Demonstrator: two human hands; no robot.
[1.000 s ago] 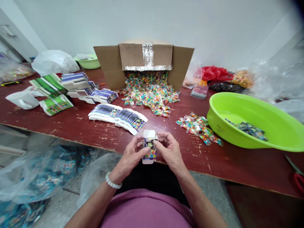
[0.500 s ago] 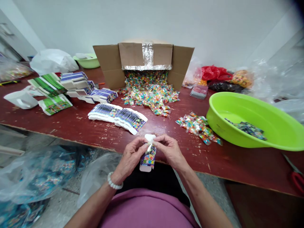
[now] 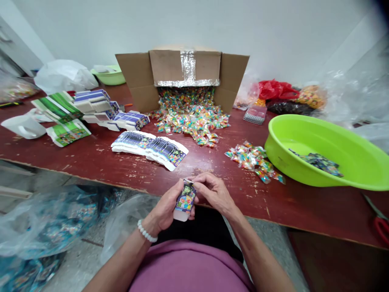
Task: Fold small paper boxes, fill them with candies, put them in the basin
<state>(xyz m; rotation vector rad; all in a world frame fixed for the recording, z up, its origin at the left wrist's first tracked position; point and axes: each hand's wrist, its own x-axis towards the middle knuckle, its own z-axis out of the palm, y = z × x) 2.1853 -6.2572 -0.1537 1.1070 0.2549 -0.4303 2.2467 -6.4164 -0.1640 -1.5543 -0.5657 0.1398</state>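
Observation:
A small purple printed carton (image 3: 185,198) with a white flap at its lower end is held near the table's front edge. My left hand (image 3: 167,206), a pale bead bracelet on its wrist, is wrapped round the carton from the left and behind. At the carton's top end my right hand (image 3: 214,194) pinches the edge, where a thin white strip of the flap shows. Beyond the hands lies a fanned row of flat printed cartons (image 3: 150,147). Wrapped candies (image 3: 194,121) spill from a cardboard box (image 3: 187,68) at the back.
A green basin (image 3: 304,174) with dark printed packets (image 3: 323,164) stands at right, beside a small candy pile (image 3: 252,157). Red-handled scissors (image 3: 381,230) lie at the right edge. Carton stacks (image 3: 97,106) and a white cup (image 3: 24,126) occupy the left. Plastic bags (image 3: 73,221) sit below the table.
The white top flap that stood up between both hands is now folded down. My left hand has shifted from pinching the top to wrapping round the carton.

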